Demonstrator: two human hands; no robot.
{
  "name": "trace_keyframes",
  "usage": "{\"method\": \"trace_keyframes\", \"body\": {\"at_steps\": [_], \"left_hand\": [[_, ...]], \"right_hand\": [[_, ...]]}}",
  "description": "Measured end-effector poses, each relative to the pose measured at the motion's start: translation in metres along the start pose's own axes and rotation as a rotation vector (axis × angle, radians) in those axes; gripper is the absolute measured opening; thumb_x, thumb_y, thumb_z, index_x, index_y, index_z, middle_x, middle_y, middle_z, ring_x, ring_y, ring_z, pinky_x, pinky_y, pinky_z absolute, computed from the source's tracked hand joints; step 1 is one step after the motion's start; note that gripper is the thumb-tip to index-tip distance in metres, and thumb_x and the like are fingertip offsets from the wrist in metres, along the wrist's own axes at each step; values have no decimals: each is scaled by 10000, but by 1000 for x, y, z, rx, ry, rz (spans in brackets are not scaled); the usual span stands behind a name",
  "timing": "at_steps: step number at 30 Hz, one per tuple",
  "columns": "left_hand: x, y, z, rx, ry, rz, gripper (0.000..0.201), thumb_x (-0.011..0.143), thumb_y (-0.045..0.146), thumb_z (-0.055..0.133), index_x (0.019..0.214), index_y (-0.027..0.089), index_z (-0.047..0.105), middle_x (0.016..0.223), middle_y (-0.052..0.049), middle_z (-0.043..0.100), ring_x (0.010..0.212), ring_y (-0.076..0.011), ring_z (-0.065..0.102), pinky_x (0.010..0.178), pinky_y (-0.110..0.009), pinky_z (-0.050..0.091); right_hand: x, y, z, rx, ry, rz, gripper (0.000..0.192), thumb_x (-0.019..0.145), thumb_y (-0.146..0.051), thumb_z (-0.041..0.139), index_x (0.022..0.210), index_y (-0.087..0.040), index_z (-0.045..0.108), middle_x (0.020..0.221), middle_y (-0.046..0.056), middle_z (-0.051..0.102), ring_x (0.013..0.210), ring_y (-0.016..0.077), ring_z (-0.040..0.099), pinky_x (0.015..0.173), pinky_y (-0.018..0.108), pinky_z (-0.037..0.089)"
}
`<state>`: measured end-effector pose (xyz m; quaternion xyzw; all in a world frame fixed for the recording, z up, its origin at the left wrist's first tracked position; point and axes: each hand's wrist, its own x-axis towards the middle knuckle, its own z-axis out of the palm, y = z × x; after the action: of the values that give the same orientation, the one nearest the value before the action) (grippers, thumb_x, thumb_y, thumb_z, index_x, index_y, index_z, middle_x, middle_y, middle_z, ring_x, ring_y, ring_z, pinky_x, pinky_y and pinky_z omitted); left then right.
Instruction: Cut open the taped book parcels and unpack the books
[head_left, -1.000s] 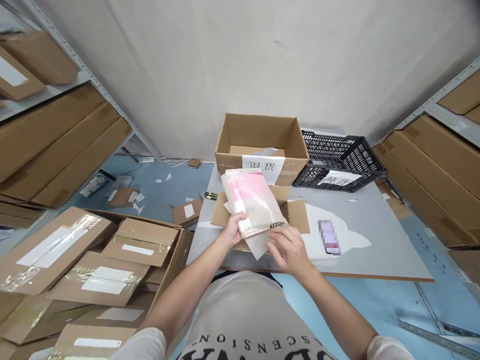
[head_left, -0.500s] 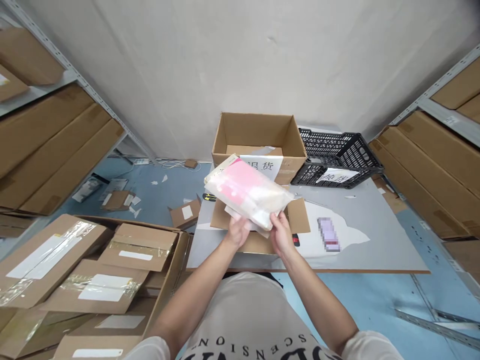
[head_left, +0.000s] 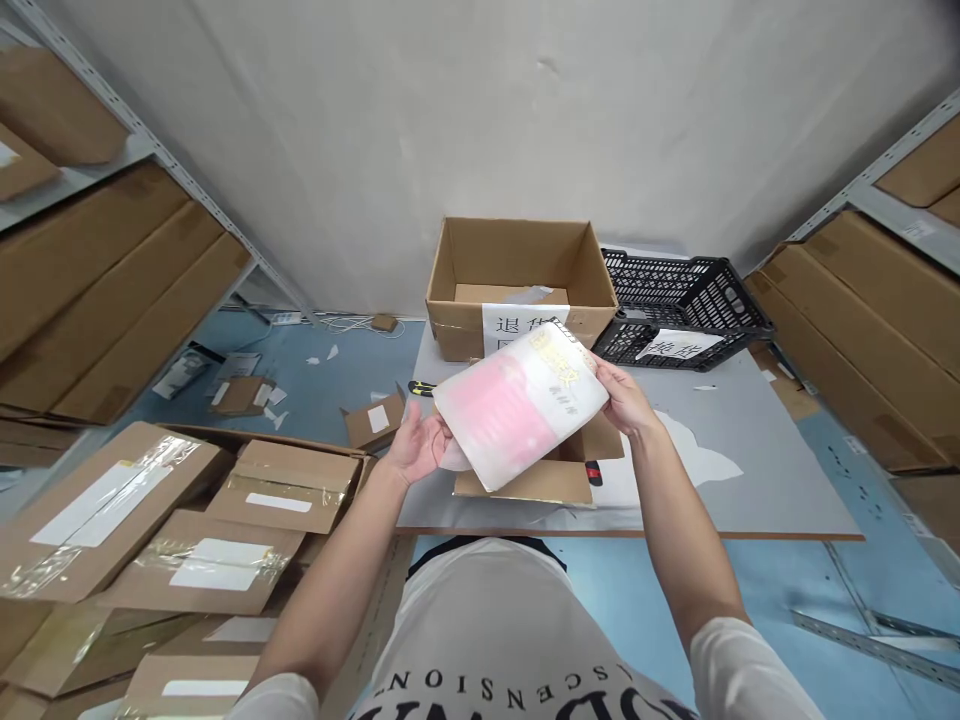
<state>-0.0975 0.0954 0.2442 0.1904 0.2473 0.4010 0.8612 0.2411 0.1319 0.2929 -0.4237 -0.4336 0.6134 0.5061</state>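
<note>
packet turning, hands spreading apart

the pink-and-white bagged packet [head_left: 520,405] is swinging round from lengthwise to crosswise above the small open carton [head_left: 536,475], its yellow-printed end now facing away. the right hand [head_left: 624,397] is shifting from the near edge up to the far right corner. the left hand [head_left: 420,445] is sliding out to the left edge, palm opening under it.

Both bare forearms stretched forward and raised; left hand [head_left: 421,446] cupped, palm up, fingers curled; right hand [head_left: 624,398] higher, fingers pinching closed.
</note>
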Motion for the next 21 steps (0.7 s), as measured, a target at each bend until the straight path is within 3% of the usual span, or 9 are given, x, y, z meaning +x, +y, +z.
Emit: {"method": "trace_keyframes", "body": {"at_steps": [3, 6, 9, 12, 15, 21], "left_hand": [[6, -7, 6, 80, 183, 80, 608, 685, 550, 684, 1119, 133, 597, 1021, -114, 694, 1015, -260, 629, 914, -360, 470], [12, -23, 18, 220, 370, 191, 471, 636, 315, 789, 1047, 135, 645, 985, -110, 707, 939, -242, 654, 880, -345, 490], [15, -42, 26, 268, 494, 338, 458, 611, 301, 803, 1012, 126, 666, 994, -115, 704, 960, -240, 648, 904, -349, 478], [14, -55, 25, 236, 551, 473, 499, 599, 351, 803, 1036, 157, 658, 1047, -89, 691, 1004, -234, 635, 935, -351, 462], [11, -61, 21, 222, 560, 496, 510, 594, 380, 799, 1034, 168, 655, 1053, -79, 689, 1010, -243, 632, 927, -356, 465], [12, -69, 10, 369, 607, 636, 447, 625, 386, 774, 999, 166, 668, 975, -53, 705, 961, -219, 637, 873, -301, 474]], "right_hand": [[14, -3, 3, -22, 21, -9, 528, 669, -532, 706, 1095, -224, 660, 1160, 69, 660, 1068, 241, 598, 857, 352, 499], [23, 4, 17, -9, 211, -67, 462, 656, -494, 721, 999, -189, 671, 1024, 71, 708, 934, 212, 647, 793, 332, 518], [20, 20, 33, 88, 341, -63, 488, 607, -386, 775, 1037, -221, 611, 913, 23, 721, 804, 176, 666, 712, 310, 538], [5, 39, 44, 202, 233, 51, 555, 551, -284, 804, 1051, -249, 566, 892, 7, 724, 785, 186, 671, 684, 322, 547], [-10, 48, 49, 221, 92, 204, 458, 539, -226, 787, 952, -216, 591, 906, 35, 726, 820, 216, 672, 689, 340, 548], [-19, 33, 46, 35, 97, 172, 244, 626, -212, 669, 865, -211, 618, 858, 5, 712, 754, 174, 652, 653, 301, 529]]}}
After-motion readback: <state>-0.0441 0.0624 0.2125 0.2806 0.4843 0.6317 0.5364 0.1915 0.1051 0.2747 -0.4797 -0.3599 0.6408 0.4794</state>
